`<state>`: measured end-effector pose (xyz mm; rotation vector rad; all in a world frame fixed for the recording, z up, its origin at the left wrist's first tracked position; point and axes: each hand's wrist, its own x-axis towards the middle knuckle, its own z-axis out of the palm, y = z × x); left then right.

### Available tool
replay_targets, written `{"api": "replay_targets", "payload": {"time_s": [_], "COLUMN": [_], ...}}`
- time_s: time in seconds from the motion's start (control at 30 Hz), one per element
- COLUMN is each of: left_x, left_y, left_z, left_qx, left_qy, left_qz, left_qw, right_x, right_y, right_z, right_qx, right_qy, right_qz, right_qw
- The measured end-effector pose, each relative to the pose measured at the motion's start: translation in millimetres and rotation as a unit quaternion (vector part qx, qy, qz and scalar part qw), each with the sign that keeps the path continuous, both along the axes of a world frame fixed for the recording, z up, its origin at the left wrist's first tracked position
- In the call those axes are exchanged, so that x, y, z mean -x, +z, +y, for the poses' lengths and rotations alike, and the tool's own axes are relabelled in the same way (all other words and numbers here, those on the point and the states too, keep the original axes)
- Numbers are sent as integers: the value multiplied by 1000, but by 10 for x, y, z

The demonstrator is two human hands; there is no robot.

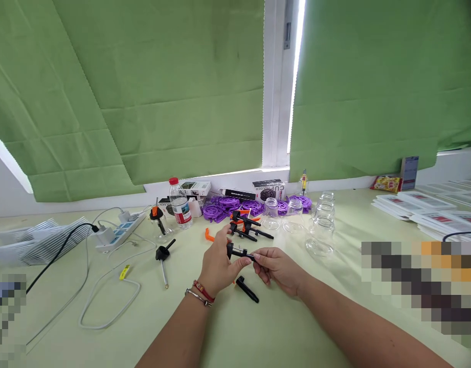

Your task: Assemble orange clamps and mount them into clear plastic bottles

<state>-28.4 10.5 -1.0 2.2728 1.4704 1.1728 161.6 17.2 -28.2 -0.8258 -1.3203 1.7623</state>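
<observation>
Both my hands meet over the middle of the table on one slim black plastic part (pixel 240 251), which has a wider black head and a shiny rod-like stretch. My left hand (pixel 219 261) grips it by the head end, thumb stretched along it. At its other end, the fingertips of my right hand (pixel 276 267) pinch the thin black tip. Just below the hands lies a loose black tube (pixel 247 290). Behind them is a small pile of black stick-like parts (pixel 254 231) with orange pieces, and an orange hooked piece (pixel 208 234) lies left of it.
Clear glass containers (pixel 320 230) stand to the right, purple spoked discs (pixel 220 208) at the back. A water bottle (pixel 180 203), a black funnel-like part with a rod (pixel 163 253), a power strip (pixel 122 232) and white cables are left. Printed cards (pixel 415 204) lie right.
</observation>
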Motion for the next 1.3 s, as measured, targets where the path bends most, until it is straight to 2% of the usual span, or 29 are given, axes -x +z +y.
{"api": "replay_targets", "payload": {"time_s": [0.07, 0.17, 0.27, 0.37, 0.47, 0.5, 0.57, 0.6, 0.77, 0.97, 1.13, 1.3], "left_x": [25, 75, 111, 130, 158, 170, 196, 207, 218, 194, 229, 373], "left_y": [4, -3, -40, -104, -180, -206, -251, -270, -305, -261, -218, -172], "left_z": [6, 55, 135, 215, 283, 303, 342, 359, 402, 374, 360, 377], "left_qx": [-51, -109, -76, -13, 23, 29, 36, 39, 77, 80, 43, -5], "left_qy": [39, 132, 220, 260, 282, 289, 296, 297, 319, 353, 423, 501], "left_qz": [-58, -160, -203, -194, -175, -168, -148, -134, -81, -34, -7, -7], "left_qw": [996, 972, 951, 946, 943, 942, 943, 945, 941, 932, 905, 866], "right_x": [-4, -34, -56, -19, 97, 151, 273, 338, 619, 711, 706, 716], "right_y": [32, 74, 104, 114, 107, 105, 103, 101, 46, -59, -67, 33], "right_z": [-1, 31, 111, 238, 413, 478, 611, 672, 850, 830, 825, 772], "right_qx": [5, -22, -105, -172, -231, -260, -328, -338, -342, -373, -412, -458], "right_qy": [-26, -92, -184, -241, -241, -241, -241, -238, -239, -219, -211, -189], "right_qz": [15, 46, 41, -30, -120, -170, -295, -318, -407, -517, -570, -586], "right_qw": [1000, 994, 976, 955, 935, 920, 864, 853, 813, 738, 679, 641]}}
